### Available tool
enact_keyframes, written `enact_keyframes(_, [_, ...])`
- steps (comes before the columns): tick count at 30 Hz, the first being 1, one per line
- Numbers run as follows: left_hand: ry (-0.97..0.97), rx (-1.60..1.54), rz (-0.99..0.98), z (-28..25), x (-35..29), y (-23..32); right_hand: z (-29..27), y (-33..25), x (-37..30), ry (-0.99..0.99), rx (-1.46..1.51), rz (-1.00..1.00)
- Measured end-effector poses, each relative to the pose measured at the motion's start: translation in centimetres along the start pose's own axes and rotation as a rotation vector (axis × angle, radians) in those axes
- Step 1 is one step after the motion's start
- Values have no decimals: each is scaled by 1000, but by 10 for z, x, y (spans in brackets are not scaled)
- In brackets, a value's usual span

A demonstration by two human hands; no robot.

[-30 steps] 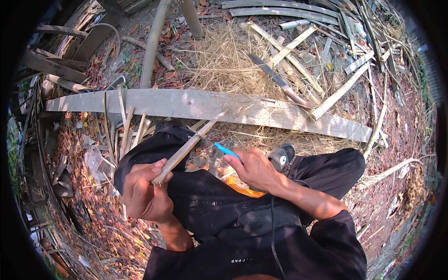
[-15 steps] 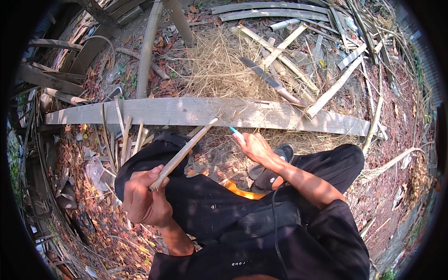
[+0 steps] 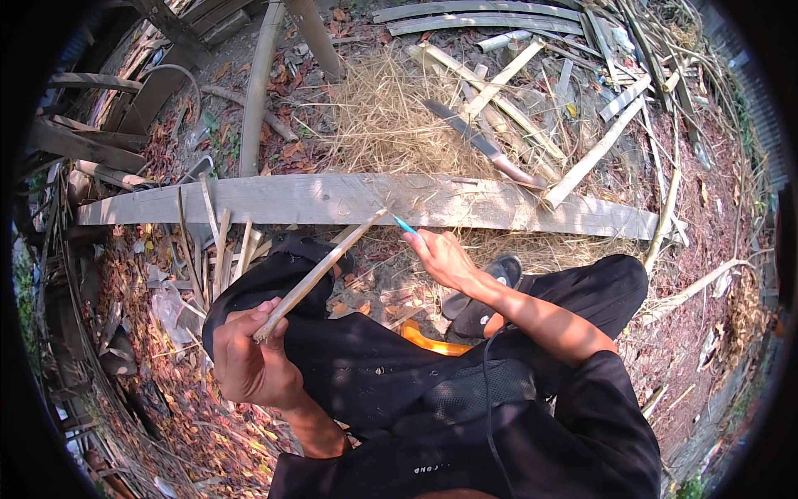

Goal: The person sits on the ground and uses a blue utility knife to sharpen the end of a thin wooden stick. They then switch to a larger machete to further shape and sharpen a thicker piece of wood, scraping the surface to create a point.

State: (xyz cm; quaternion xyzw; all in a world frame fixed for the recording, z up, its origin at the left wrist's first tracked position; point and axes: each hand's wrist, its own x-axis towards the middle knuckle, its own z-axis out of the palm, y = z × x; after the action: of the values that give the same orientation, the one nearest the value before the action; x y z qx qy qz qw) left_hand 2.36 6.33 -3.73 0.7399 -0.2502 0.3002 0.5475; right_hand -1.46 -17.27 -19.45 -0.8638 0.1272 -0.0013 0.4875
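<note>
My left hand (image 3: 256, 356) is closed around the near end of a bamboo strip (image 3: 322, 271), which slants up and away to the right. Its far end reaches over a long grey plank (image 3: 274, 198) lying across in front of me. A slim teal pen-like tool (image 3: 403, 224) is pinched in my right hand (image 3: 446, 262). The tool's tip is close beside the strip's far end; whether they touch I cannot tell. Beyond the plank, a large knife (image 3: 474, 137) with a dark blade lies among straw and bamboo pieces.
Dry straw (image 3: 386, 116) is heaped behind the plank. Split bamboo lengths (image 3: 573, 175) lie crossed at the right. Several thin sticks (image 3: 223, 249) lean against the plank at the left. An orange object (image 3: 432, 339) lies between my legs, near a sandal (image 3: 503, 270).
The teal tool's tip has moved left and up, nearer to the far end of the bamboo strip. My left hand has shifted slightly left with the strip still held.
</note>
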Motion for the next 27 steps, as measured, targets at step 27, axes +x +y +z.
enact_keyframes(27, [92,190,-144,10,4,11,37,21,12,19,-127,-61])
